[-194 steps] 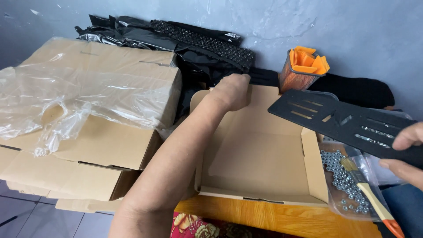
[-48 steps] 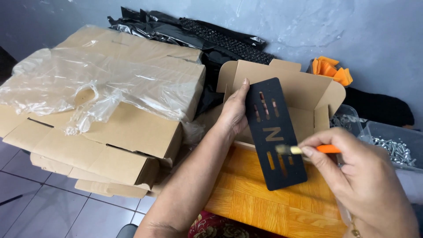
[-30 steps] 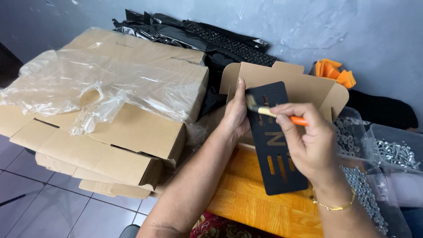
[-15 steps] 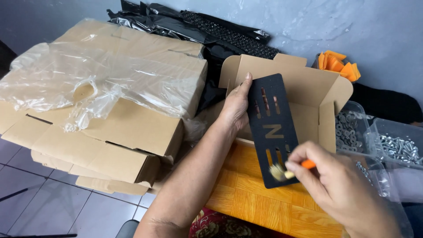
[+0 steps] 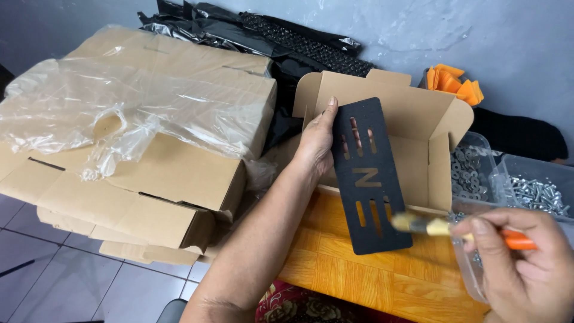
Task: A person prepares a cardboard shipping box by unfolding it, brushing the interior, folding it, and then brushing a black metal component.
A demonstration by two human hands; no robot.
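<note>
My left hand (image 5: 318,140) holds a flat black plate (image 5: 372,179) with slots cut through it, upright, by its left edge. It stands in front of an open cardboard box (image 5: 412,113). My right hand (image 5: 520,266) grips a small paintbrush (image 5: 445,228) with an orange handle. The bristles sit at the plate's lower right edge.
A wooden table top (image 5: 359,269) lies under the box. A stack of flat cartons (image 5: 149,185) with crumpled clear plastic (image 5: 119,113) fills the left. Clear tubs of screws and washers (image 5: 526,191) stand at the right, orange parts (image 5: 454,78) and black bags (image 5: 269,36) behind.
The brush went from the plate's top down over its face and now sits off the lower right edge. My left hand keeps the plate upright in the same place.
</note>
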